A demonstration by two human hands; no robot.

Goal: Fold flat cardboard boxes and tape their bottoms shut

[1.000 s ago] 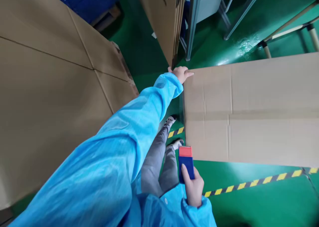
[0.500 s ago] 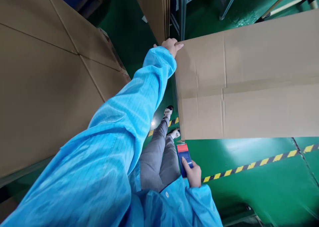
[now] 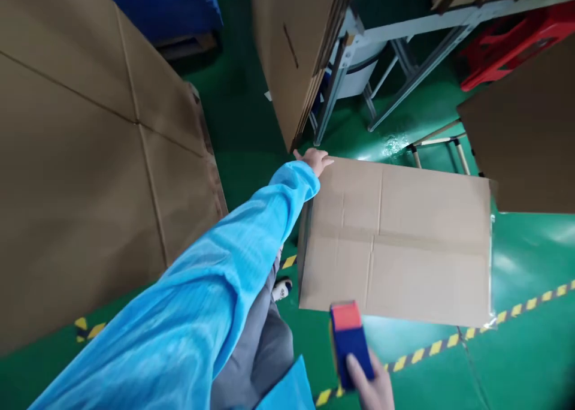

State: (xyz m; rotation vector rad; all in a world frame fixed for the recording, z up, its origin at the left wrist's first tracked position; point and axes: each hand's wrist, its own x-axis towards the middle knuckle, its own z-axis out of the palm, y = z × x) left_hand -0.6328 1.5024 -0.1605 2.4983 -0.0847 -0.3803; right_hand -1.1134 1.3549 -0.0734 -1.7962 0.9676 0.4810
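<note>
A closed brown cardboard box (image 3: 404,242) stands on the green floor in front of me. My left hand (image 3: 314,160), at the end of a blue-sleeved arm, grips the box's far left top corner with fingers curled over the edge. My right hand (image 3: 372,386) at the bottom of the view is closed round a blue tape dispenser with a red end (image 3: 348,338), held just in front of the box's near edge. My shoe (image 3: 282,289) shows beside the box's near left corner.
Large flattened cardboard sheets (image 3: 81,158) lean at the left. More flat cardboard (image 3: 291,44) stands against a grey metal rack (image 3: 341,80) behind the box. Another brown box (image 3: 530,140) is at the right, a red stool (image 3: 507,44) beyond it. Yellow-black tape (image 3: 449,341) marks the floor.
The view has pulled back, and the whole box top now shows, lower and smaller. My left hand stays on the box corner; the dispenser hand sits lower in view.
</note>
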